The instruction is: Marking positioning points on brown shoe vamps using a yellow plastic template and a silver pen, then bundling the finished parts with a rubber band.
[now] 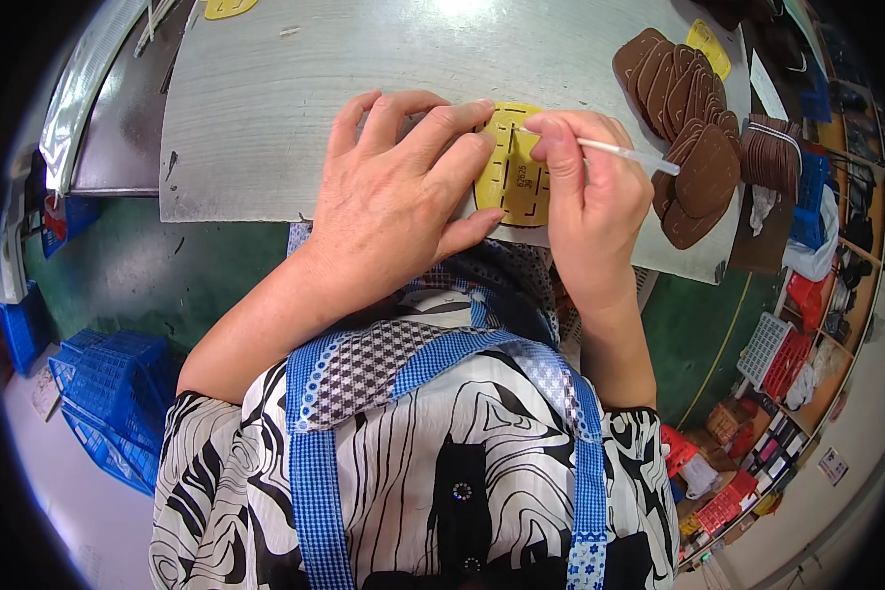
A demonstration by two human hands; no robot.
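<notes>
View from the head, looking down on a pale grey, wood-grained work table (256, 147) with both bare hands at its near edge. The hands are apart from each other, one on either side of a flat yellow template with a rounded outline, short slits and dark printed marks (521, 177). This template lies on the table close to the near edge, in front of the person's body. The left hand (398, 182) is spread palm down, its fingertips resting on the template's left margin and its thumb near the lower left part. The right hand (595, 187) is closed in a pinch on a slender white pen-shaped tool (624, 154), whose rear end points to the right and whose front end is directed at the upper part of the template; whether the tip touches the surface cannot be told. A narrow dark edge shows along the template's lower border.

To the right, beyond the right hand, overlapping brown rounded pieces with small slits (674, 88) fan out over the table, with further brown rounded pieces (706, 172) overlapping nearer the person. A second yellow slitted template (708, 47) lies just beside the upper fan. At the table's right edge stands a bundle of dark brown strips (771, 157). Lower left, blue plastic baskets (113, 393) rest on the floor.
</notes>
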